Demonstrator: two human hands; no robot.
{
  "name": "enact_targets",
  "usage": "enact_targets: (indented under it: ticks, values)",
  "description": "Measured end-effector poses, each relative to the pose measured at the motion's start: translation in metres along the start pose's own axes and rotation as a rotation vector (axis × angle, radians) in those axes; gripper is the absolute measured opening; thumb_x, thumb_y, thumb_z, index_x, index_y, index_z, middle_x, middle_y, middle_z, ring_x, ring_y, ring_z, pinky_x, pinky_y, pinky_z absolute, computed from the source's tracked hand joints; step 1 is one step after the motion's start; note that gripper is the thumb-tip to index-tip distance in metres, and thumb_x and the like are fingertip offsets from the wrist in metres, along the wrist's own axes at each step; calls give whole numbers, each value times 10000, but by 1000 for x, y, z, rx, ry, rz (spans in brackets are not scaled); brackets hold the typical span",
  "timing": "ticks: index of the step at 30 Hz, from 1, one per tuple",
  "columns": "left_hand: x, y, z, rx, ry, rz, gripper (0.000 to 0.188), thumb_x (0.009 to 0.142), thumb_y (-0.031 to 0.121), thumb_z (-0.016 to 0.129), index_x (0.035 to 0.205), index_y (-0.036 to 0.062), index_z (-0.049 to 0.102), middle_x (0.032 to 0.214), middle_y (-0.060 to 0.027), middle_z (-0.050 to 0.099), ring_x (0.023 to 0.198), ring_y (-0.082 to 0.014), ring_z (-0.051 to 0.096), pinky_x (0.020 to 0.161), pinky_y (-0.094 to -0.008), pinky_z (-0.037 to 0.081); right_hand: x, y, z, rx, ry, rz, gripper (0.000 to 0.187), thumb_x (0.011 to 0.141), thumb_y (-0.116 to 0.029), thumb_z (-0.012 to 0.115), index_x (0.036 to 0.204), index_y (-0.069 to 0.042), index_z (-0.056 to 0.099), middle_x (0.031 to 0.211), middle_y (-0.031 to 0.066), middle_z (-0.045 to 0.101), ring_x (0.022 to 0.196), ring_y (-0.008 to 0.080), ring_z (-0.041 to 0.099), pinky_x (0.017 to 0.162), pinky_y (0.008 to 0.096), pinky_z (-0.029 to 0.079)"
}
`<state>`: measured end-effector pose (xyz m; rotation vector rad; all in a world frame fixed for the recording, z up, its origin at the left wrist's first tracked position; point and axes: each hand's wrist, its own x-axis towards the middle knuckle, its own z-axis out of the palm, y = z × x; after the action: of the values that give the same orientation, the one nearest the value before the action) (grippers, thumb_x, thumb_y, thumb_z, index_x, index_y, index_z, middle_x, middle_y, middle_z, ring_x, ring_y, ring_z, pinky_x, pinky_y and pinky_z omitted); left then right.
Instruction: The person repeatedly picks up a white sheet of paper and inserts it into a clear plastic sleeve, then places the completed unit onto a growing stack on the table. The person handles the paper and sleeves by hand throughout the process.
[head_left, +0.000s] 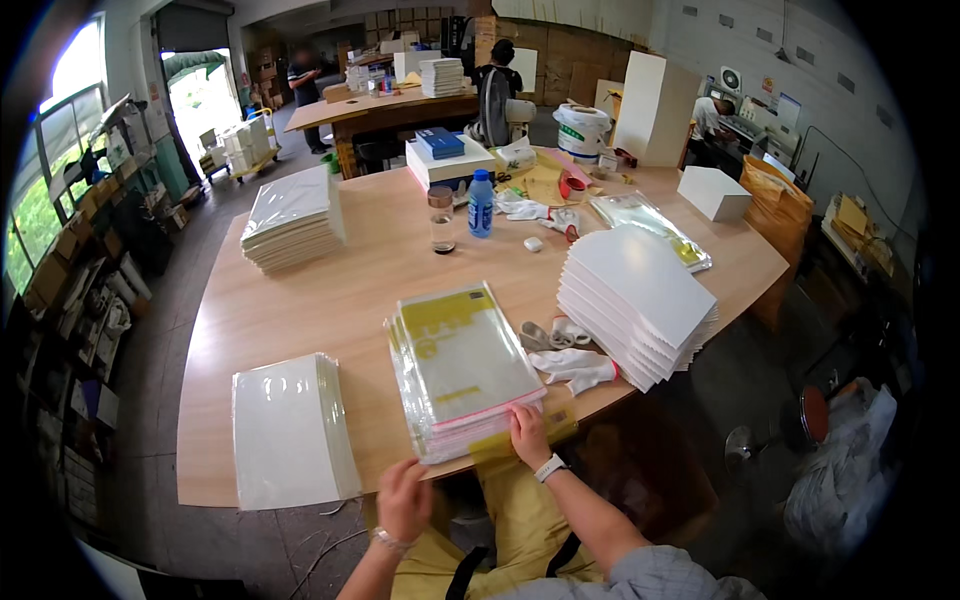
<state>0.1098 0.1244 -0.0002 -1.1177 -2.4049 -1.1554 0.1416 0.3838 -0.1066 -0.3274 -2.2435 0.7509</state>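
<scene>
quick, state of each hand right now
Left hand: fingers curled; whether it holds anything cannot be told.
Right hand: fingers at the pink-edged bag stack; grip cannot be told.

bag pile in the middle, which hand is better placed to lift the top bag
Probably the right hand: it is at the bag pile's near edge, while the left hand is mostly beyond the table's near edge.

Downward fisheye view from head above table (290, 315)
</scene>
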Motion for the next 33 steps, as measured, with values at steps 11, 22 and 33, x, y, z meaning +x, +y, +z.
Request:
enact_targets:
  ticks: [11,22,33]
  values:
    - [30,-11,141,88,-362,289,105,673,147,575,773,119,591,768,-42,533,766,-244,497,665,-364,417,10,16,-64,853,129,334,110,844,-90,486,929,-21,502,822,38,560,775,107,545,712,240,451]
    - [215,-92,124,242,19,123,51,703,138,590,700,92,609,725,-81,549,748,-267,522,658,-374,423,77,80,-289,1154,591,665,520,857,-112,420,1288,34,167,1286,190,281,1141,288,365,955,396,292]
    - [215,-153,144,693,76,-51,378,661,223,630,1017,129,541,1093,-51,486,1026,-243,435,820,-421,367,91,76,-321,1167,320,810,559,829,-198,452,1261,63,210,1289,249,254,1167,363,310,951,460,275]
